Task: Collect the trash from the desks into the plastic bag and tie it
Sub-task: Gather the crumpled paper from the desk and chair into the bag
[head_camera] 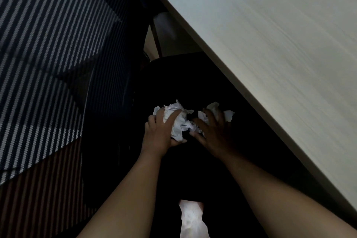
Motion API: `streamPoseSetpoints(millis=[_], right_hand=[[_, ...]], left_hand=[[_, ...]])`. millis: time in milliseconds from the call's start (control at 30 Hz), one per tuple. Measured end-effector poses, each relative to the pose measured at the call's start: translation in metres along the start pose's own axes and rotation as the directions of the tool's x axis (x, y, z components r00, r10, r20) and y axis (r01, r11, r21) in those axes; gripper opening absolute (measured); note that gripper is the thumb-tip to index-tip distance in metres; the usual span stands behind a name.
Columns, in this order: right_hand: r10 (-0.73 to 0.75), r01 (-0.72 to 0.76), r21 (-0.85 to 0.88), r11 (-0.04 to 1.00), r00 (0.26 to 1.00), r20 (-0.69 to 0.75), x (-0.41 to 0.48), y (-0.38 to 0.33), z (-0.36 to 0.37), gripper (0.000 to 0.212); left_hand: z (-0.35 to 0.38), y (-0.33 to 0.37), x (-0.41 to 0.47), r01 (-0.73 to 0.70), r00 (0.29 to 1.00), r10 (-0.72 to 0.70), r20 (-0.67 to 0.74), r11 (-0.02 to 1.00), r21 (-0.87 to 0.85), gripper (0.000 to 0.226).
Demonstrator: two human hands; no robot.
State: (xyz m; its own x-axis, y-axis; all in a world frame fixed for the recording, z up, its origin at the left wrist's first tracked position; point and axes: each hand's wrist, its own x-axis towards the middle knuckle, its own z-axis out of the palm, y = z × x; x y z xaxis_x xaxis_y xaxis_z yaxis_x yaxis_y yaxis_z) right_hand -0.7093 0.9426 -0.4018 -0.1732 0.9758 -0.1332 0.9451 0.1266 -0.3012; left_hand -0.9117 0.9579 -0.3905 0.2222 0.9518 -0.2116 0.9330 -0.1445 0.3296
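Note:
My left hand (161, 131) grips a wad of crumpled white paper (176, 120) from the left side, fingers spread over it. My right hand (214, 131) holds a second clump of crumpled white paper (214, 107), which sticks out above its fingers. Both hands are low in a dark space beside the desk, over a black mass (193, 87) that may be the plastic bag; it is too dark to tell. The two clumps almost touch between my hands.
A pale wooden desk top (270, 35) fills the right side, its edge running diagonally just right of my right hand. Striped dark carpet (42, 44) covers the left. A pale patch (191, 218) shows low between my forearms.

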Motion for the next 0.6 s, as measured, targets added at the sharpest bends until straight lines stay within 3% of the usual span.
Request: streamPoseSetpoints(millis=[167,300,467,600], right_hand=[[-0.084,0.065,-0.096,0.993,0.974,-0.21,0.009,-0.001,-0.005,0.033],[-0.081,0.049,-0.159,0.986,0.976,-0.202,0.007,0.003,-0.009,0.038],[-0.016,-0.005,-0.118,0.993,0.983,-0.183,0.011,0.001,-0.006,0.025],[-0.006,-0.009,-0.085,0.996,0.985,-0.17,0.01,0.004,-0.013,0.024]], left_hand=[[-0.003,-0.001,0.02,-0.033,0.999,0.035,-0.038,0.999,0.035,0.086],[-0.006,-0.002,0.029,-0.03,0.999,0.031,-0.009,0.992,0.124,0.074],[-0.009,0.004,0.039,-0.003,0.995,-0.014,0.101,0.985,0.172,0.067],[-0.021,0.008,0.047,-0.011,0.981,-0.005,0.196,0.997,0.077,0.055]])
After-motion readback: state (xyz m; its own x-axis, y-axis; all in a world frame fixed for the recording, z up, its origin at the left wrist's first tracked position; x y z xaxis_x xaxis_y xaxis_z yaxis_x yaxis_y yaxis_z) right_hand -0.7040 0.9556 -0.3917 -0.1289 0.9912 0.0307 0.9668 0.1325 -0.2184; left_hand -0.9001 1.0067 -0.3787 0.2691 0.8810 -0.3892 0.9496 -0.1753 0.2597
